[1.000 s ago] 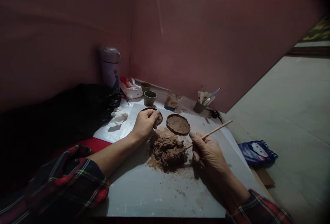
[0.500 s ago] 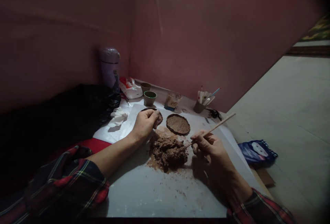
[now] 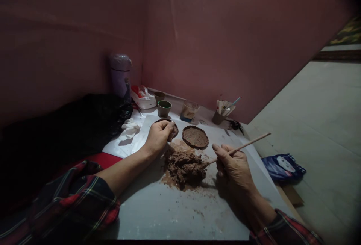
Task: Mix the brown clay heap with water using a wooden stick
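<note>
My right hand (image 3: 232, 162) is closed on a thin wooden stick (image 3: 254, 139), whose lower end meets the right side of a rough, wet brown clay-like lump (image 3: 184, 166). My left hand (image 3: 160, 136) is closed, thumb pressed on the bent forefinger, over the near side of a dark-rimmed brown disc (image 3: 175, 130). Whatever may be in those fingers is hidden. Between the hands, a second flat brown round with a raised rim (image 3: 195, 136) lies behind the lump. Brown smears and crumbs surround the lump on the white sheet (image 3: 152, 207).
Behind stand two small cups, one green inside (image 3: 164, 106), a clear cup (image 3: 188, 110) and a pot of tools (image 3: 221, 113). White gloves (image 3: 130, 127), a black bag (image 3: 84, 124) and a purple flask (image 3: 120, 72) are left; a blue pouch (image 3: 283, 167) is right.
My right hand has shifted right with the stick, whose tip has moved to the lump's right edge. My left hand has stayed in place.
</note>
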The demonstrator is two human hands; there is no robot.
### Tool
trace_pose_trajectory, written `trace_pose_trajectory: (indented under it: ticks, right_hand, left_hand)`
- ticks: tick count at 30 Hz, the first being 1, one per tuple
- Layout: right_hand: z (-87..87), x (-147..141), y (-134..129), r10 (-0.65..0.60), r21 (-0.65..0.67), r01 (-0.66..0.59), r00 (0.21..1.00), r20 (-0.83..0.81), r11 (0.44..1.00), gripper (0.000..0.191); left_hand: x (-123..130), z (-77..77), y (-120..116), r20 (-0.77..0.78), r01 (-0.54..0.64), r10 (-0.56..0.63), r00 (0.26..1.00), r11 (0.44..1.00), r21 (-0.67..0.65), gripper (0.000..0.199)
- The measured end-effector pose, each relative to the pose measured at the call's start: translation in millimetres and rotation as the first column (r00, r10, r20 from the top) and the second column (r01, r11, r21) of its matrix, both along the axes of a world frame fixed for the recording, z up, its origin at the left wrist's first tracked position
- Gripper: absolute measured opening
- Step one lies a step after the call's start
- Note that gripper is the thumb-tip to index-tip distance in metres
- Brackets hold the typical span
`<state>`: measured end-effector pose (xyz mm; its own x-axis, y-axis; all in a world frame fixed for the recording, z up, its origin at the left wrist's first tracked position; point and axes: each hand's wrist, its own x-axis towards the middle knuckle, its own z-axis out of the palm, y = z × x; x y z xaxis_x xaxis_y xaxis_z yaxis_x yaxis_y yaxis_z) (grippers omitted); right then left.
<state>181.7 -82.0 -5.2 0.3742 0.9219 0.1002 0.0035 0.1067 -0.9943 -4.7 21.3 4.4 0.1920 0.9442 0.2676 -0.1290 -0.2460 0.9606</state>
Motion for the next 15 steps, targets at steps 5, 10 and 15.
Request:
trace_pose_trajectory:
  ticks: [5,10,15]
  right_hand:
    - [4.0,-2.0,-2.8,-0.057,0.019,0.058,0.997,-0.052,0.998,0.05]
    - [7.5,-2.3,-8.4,-0.095,0.133,0.087,0.994,0.061,0.987,0.048]
    - [6.1,-0.2,-9.1,-0.138,0.25,0.109,0.985,0.105,0.962,0.05]
  left_hand:
    - [0.5,-1.1,0.5,0.016,0.004,-0.004,1.0,1.0,-0.011,0.034]
    - [0.4,-1.1,1.2,0.017,0.007,-0.007,1.0,1.0,-0.002,0.033]
    - [-0.1,-0.4,0.5,0.004,0.013,-0.013,1.0,1.0,0.0,0.033]
